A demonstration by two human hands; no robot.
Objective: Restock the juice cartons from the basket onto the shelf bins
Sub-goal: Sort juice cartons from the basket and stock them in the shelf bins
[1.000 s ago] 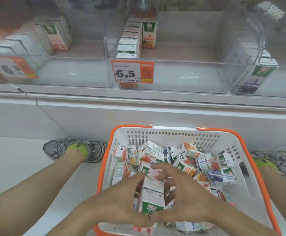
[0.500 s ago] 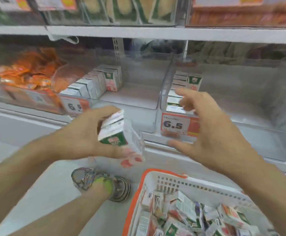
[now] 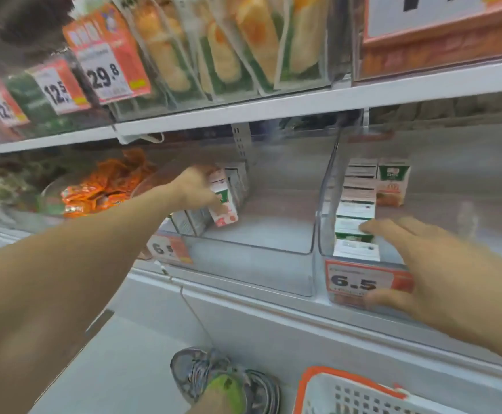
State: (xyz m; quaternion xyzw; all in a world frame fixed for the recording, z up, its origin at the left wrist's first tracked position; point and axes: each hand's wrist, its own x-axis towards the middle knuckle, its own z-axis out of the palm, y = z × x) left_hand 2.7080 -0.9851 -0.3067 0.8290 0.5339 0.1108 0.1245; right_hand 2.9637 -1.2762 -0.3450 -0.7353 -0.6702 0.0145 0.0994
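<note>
The left arm stretches forward and up from 8 o'clock into the clear left bin, forearm nearly straight. The left hand is curled round a carton with a green and red label, fingers over its top and thumb along its near face. The carton leans, its lower corner near the bin floor, just beside a row of cartons standing along the bin's left wall. More cartons stand behind it, toward 12 o'clock.

The right hand reaches in from 4 o'clock, fingers spread and nearly straight, holding nothing. Its fingertips lie at the front of the right bin, over the tops of a second carton row that runs back toward 12 o'clock; whether they touch is unclear. The thumb sits in front of the 6.5 price tag on that bin's front wall.

At 5 o'clock the orange rim of the white basket shows at the picture's lower edge. At 6 o'clock a grey shoe rests on the floor. Orange packets fill a bin at 9 o'clock. Above the shelf hang packaged goods with a 29.8 tag.
</note>
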